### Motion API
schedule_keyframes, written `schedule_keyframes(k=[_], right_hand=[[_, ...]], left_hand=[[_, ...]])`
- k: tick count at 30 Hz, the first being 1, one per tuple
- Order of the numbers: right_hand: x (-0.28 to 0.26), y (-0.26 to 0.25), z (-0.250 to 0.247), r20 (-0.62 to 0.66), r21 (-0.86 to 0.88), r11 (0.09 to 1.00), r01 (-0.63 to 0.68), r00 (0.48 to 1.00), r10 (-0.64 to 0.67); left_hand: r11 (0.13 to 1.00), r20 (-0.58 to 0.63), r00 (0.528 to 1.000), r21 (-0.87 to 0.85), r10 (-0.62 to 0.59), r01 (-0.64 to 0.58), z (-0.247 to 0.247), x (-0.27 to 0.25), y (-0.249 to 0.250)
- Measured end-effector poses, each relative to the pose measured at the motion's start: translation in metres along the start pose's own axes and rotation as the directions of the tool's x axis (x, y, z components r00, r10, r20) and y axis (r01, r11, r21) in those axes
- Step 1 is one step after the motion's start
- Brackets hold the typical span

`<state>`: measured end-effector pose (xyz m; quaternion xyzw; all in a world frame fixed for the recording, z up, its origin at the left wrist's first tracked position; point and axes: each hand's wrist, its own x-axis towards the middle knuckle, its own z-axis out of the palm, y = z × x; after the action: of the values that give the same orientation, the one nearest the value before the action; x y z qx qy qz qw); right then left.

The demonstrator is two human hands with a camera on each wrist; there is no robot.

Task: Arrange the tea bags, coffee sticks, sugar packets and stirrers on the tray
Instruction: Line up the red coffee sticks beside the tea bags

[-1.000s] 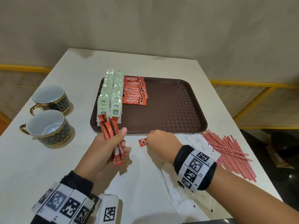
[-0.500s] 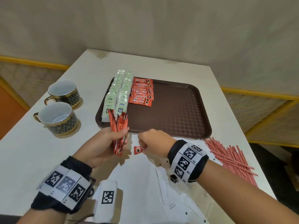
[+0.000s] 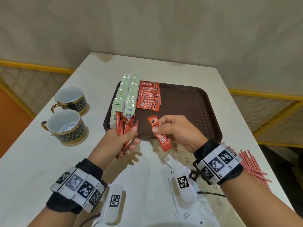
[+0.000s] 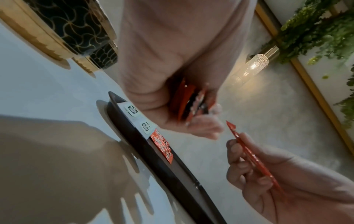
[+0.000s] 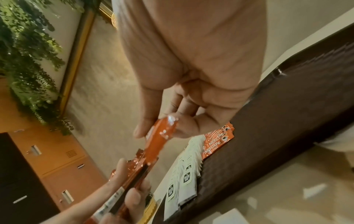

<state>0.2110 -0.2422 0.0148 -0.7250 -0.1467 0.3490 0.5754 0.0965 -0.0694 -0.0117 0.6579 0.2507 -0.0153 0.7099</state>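
Note:
A dark brown tray (image 3: 188, 102) lies on the white table. Along its left side stand two rows of pale green tea bags (image 3: 127, 95), with a short column of red coffee sticks (image 3: 149, 97) beside them. My left hand (image 3: 121, 138) grips a bundle of red coffee sticks (image 3: 125, 128) upright over the tray's near left corner. My right hand (image 3: 170, 128) pinches a single red coffee stick (image 3: 159, 135) just right of the bundle, above the tray's front rim. In the right wrist view the single stick (image 5: 157, 142) nearly touches the bundle (image 5: 132, 172).
Two dark, gold-rimmed cups (image 3: 65, 123) stand on the table left of the tray. White sugar packets (image 3: 185, 215) lie near the front edge under my right wrist. A heap of red stirrers (image 3: 250, 167) lies at the right edge.
My right hand has lifted the single coffee stick off the table and turned it upright above the tray's front rim. The left hand kept its bundle and rose slightly.

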Motion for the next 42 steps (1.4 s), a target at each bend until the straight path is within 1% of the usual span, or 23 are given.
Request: schedule_keyframes(k=[6, 11, 15, 17, 20, 21, 23, 25, 29, 34, 36, 39, 42], right_hand=[[-0.002, -0.005, 0.010, -0.033, 0.030, 0.993, -0.112, 0.993, 0.113], [-0.004, -0.007, 0.010, -0.032, 0.069, 0.986, -0.149, 0.988, 0.152], [-0.010, -0.011, 0.009, -0.032, 0.111, 0.989, -0.096, 0.995, 0.100], [-0.015, -0.015, 0.012, 0.016, 0.120, 0.991, -0.064, 0.998, 0.063], [-0.019, -0.018, 0.025, 0.072, 0.076, 0.997, -0.026, 0.997, 0.020], [-0.018, -0.016, 0.031, 0.057, 0.047, 0.999, -0.001, 0.998, -0.001], [-0.015, -0.012, 0.042, -0.013, -0.012, 0.998, 0.057, 0.998, -0.057], [-0.011, -0.008, 0.047, -0.065, -0.044, 0.995, 0.085, 0.994, -0.088], [-0.009, -0.004, 0.047, -0.089, -0.071, 0.996, 0.060, 0.994, -0.066], [-0.008, -0.003, 0.049, -0.090, -0.089, 0.994, 0.067, 0.993, -0.075], [-0.007, -0.002, 0.050, -0.091, -0.079, 0.995, 0.056, 0.994, -0.063], [-0.008, -0.006, 0.047, -0.081, -0.049, 0.998, 0.043, 0.996, -0.047], [-0.007, -0.012, 0.041, -0.089, -0.072, 0.995, 0.072, 0.993, -0.078]], left_hand=[[0.999, 0.086, 0.995, 0.012, -0.044, 0.044, -0.012, 0.008, 0.003], [0.999, 0.094, 0.995, -0.018, -0.043, 0.045, -0.018, 0.015, 0.002], [0.999, 0.087, 0.996, -0.027, -0.015, 0.017, -0.020, 0.017, 0.005], [0.999, 0.094, 0.996, -0.035, -0.003, 0.007, -0.020, 0.016, 0.007], [1.000, 0.136, 0.991, -0.002, 0.008, -0.007, -0.020, 0.015, 0.007], [1.000, 0.151, 0.988, 0.019, 0.016, -0.019, -0.020, 0.015, 0.007], [0.998, 0.176, 0.984, 0.051, 0.030, -0.040, -0.019, 0.013, 0.006], [0.997, 0.191, 0.981, 0.056, 0.037, -0.049, -0.019, 0.010, 0.006], [0.997, 0.235, 0.971, 0.054, 0.043, -0.057, -0.022, 0.004, 0.009], [0.985, 0.249, 0.968, 0.153, 0.038, -0.078, -0.020, -0.004, 0.008], [0.982, 0.236, 0.971, 0.174, 0.024, -0.067, -0.016, -0.004, 0.005], [0.982, 0.175, 0.985, 0.183, 0.010, -0.042, -0.014, -0.003, 0.003], [0.977, 0.180, 0.984, 0.207, 0.005, -0.043, -0.012, -0.002, 0.003]])
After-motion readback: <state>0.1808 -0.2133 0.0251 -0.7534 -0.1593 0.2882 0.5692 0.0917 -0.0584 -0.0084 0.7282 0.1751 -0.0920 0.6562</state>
